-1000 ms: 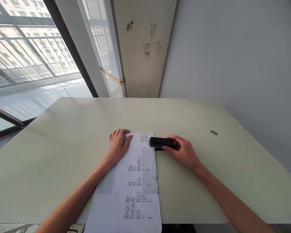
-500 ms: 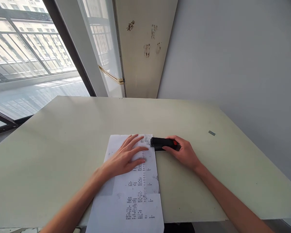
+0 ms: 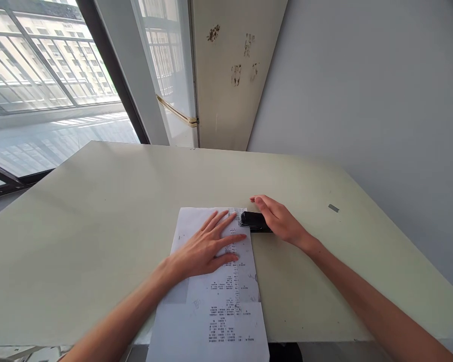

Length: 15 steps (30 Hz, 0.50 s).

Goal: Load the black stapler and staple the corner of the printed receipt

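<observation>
Printed white paper (image 3: pixel 230 322) lies on the pale table, its near end reaching past the front edge. My left hand (image 3: pixel 207 246) rests flat on its upper part with fingers spread. A black stapler (image 3: pixel 254 221) sits at the paper's upper right edge, its front end over the corner. Over the stapler's rear part is my right hand (image 3: pixel 281 218), palm down and fingers extended to the left, not wrapped round it. That hand hides the stapler's back end.
The pale table (image 3: pixel 117 211) spans the view. A small grey strip (image 3: pixel 333 207) lies on its right side. Beyond the far edge stand a cream cabinet (image 3: pixel 226 110) and a grey wall, with windows at the left.
My right hand has let go of its side grip on the stapler and moved on top of it. My left hand still lies on the paper. The camera view has shifted slightly.
</observation>
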Each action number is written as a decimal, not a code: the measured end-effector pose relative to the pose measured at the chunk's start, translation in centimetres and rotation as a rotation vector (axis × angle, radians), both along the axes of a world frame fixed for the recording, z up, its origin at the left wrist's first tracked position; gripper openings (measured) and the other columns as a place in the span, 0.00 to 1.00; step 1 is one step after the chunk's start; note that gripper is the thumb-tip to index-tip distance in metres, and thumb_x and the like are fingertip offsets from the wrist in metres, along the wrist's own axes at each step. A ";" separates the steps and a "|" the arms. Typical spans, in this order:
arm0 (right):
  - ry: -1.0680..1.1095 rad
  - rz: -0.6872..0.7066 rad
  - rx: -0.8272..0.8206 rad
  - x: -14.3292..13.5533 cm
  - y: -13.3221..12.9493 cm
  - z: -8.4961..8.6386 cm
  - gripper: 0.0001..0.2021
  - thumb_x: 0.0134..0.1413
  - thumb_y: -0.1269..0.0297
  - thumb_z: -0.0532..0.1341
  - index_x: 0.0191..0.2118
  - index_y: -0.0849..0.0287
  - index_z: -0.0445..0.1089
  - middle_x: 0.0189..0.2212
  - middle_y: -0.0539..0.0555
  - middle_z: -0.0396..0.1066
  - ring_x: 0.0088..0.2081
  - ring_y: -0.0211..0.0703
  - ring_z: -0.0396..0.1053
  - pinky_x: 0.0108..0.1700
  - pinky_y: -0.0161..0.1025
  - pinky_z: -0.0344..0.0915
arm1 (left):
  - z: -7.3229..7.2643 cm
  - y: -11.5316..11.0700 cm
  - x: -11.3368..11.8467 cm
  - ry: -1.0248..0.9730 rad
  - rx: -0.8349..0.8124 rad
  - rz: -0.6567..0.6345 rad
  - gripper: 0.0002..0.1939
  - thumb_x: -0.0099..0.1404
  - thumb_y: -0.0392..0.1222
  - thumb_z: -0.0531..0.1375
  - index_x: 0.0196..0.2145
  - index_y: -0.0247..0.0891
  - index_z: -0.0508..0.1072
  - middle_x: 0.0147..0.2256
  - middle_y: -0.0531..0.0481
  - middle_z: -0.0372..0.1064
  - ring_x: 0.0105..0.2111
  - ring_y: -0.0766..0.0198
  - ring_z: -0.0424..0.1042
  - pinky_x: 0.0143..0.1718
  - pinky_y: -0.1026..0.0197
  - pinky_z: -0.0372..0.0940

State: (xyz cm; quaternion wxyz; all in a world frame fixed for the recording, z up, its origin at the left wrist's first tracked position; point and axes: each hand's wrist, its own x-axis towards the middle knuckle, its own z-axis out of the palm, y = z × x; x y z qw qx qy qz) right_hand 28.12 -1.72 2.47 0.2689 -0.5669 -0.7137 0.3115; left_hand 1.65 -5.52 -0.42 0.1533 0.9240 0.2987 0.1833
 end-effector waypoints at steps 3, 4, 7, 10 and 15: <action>-0.054 0.030 0.003 -1.2 0.9 0.2 0.26 0.73 0.41 0.44 0.52 0.49 0.74 0.54 0.56 0.77 0.59 0.53 0.71 0.60 0.49 0.66 | -0.1 0.0 0.0 -0.016 -0.005 -0.009 0.25 0.75 0.55 0.59 0.66 0.54 0.69 0.76 0.52 0.36 0.75 0.40 0.41 0.73 0.32 0.45; -0.071 0.041 0.005 -1.5 1.1 0.2 0.26 0.73 0.41 0.44 0.52 0.49 0.74 0.55 0.56 0.77 0.60 0.54 0.70 0.61 0.50 0.65 | -0.1 0.1 0.0 -0.020 -0.005 -0.013 0.25 0.75 0.55 0.59 0.66 0.54 0.69 0.76 0.52 0.36 0.75 0.40 0.41 0.73 0.32 0.45; -0.112 0.075 -0.011 -2.1 1.6 0.4 0.25 0.74 0.42 0.44 0.51 0.48 0.73 0.56 0.55 0.76 0.61 0.54 0.69 0.62 0.51 0.63 | -0.2 0.1 0.0 -0.012 -0.011 -0.031 0.24 0.75 0.55 0.59 0.66 0.54 0.69 0.76 0.51 0.36 0.74 0.40 0.42 0.73 0.32 0.45; -0.128 0.088 -0.029 -2.3 1.6 0.5 0.25 0.74 0.43 0.43 0.51 0.48 0.73 0.57 0.55 0.75 0.61 0.55 0.70 0.60 0.51 0.65 | -0.2 0.1 0.0 -0.003 -0.019 -0.039 0.25 0.75 0.55 0.59 0.66 0.53 0.69 0.76 0.50 0.37 0.75 0.40 0.42 0.73 0.33 0.45; -0.143 0.064 -0.025 -2.4 1.5 0.4 0.24 0.74 0.43 0.45 0.51 0.47 0.74 0.56 0.54 0.76 0.60 0.55 0.70 0.59 0.51 0.66 | -0.5 -0.1 0.2 -0.041 -0.030 -0.019 0.25 0.75 0.56 0.59 0.66 0.53 0.69 0.76 0.50 0.38 0.74 0.41 0.44 0.73 0.34 0.47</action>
